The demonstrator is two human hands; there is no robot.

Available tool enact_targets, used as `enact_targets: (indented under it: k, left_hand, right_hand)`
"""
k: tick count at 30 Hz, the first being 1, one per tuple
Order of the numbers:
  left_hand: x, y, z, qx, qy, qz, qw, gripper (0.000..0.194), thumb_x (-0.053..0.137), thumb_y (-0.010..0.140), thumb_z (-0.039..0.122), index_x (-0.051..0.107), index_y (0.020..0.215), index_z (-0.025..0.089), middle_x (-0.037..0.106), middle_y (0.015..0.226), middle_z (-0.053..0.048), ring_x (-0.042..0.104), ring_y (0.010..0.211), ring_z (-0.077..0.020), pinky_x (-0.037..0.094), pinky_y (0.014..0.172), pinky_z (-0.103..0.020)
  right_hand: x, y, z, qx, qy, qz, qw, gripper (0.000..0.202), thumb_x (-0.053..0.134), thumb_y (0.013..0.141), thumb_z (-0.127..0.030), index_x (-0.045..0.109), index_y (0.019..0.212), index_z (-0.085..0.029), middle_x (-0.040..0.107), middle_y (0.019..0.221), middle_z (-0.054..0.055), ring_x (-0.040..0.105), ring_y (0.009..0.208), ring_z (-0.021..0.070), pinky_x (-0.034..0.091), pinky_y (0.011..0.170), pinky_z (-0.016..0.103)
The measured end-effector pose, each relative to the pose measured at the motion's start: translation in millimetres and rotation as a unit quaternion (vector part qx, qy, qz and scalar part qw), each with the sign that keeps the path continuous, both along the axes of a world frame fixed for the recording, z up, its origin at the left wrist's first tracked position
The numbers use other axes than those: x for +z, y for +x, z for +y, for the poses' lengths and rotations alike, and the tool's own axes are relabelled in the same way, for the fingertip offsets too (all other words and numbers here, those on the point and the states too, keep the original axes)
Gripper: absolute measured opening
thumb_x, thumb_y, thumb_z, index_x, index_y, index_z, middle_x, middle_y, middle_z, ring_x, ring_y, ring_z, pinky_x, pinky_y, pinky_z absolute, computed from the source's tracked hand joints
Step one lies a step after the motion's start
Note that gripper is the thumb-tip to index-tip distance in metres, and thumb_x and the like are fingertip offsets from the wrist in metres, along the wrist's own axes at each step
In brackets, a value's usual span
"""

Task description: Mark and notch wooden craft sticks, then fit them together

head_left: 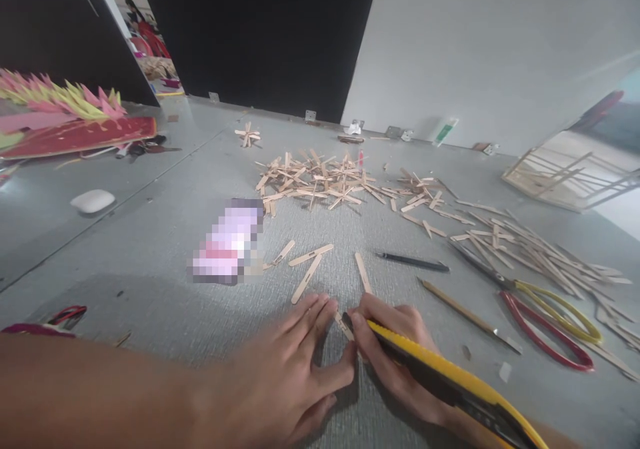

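Observation:
My right hand [395, 332] is wrapped around a yellow and black utility knife [435, 359], its tip down at a small flat wooden craft stick [344, 327]. My left hand [295, 362] lies on the grey table, thumb and fingertips closing on that craft stick and partly hiding it. Just beyond my hands are a loose craft stick [363, 272] and another craft stick [306, 279] with a slot-cut craft stick [311, 255] touching its far end. To the right rest a black pen-like tool [415, 261] and a thin brown-handled blade [460, 307].
A heap of notched craft sticks [310, 176] spreads across the back. Scissors [545, 362] with red and yellow handles lie right, beside long thin strips [545, 256]. Left are a blurred-out phone-like object [227, 249] and a white case [93, 201]. A stick frame [550, 176] stands far right.

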State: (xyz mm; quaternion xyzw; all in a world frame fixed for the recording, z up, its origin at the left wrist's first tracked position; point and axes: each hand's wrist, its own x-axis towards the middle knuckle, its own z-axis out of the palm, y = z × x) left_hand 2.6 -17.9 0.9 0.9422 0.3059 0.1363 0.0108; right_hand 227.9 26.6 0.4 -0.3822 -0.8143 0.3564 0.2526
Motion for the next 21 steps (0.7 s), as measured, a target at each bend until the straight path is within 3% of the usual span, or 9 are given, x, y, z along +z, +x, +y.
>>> enact_targets:
  k: [5,14,21]
  left_hand:
    - [4.2,-0.4,1.5,-0.006,-0.004,0.020,1.000,0.041,0.053,0.103,0.033,0.050,0.140,0.015,0.051,0.152,-0.024,0.048,0.143,-0.0381,0.034,0.122,-0.051]
    - [3.9,0.9,0.9,-0.013,-0.010,0.034,0.999,0.051,0.060,0.099,0.031,0.044,0.144,0.015,0.049,0.151,-0.028,0.048,0.142,-0.0430,0.035,0.119,-0.054]
    - [8.3,1.5,0.0,-0.020,-0.017,0.050,0.998,0.057,0.062,0.098,0.031,0.041,0.148,0.013,0.048,0.153,-0.028,0.046,0.144,-0.0414,0.034,0.121,-0.052]
  right_hand:
    - [-1.2,0.5,0.9,0.000,-0.009,0.004,1.000,0.031,0.044,0.107,-0.031,0.038,0.077,-0.026,0.040,0.056,-0.009,0.042,0.042,0.0085,0.032,0.047,0.026]
    - [0.3,3.5,3.9,0.054,0.033,-0.030,0.998,0.029,0.041,0.107,-0.025,0.036,0.079,-0.026,0.045,0.055,-0.008,0.047,0.042,0.0093,0.035,0.049,0.025]
    - [-2.6,2.7,0.3,0.033,0.055,-0.035,0.997,0.031,0.039,0.108,-0.028,0.031,0.079,-0.026,0.030,0.060,-0.009,0.035,0.044,0.0092,0.029,0.049,0.027]
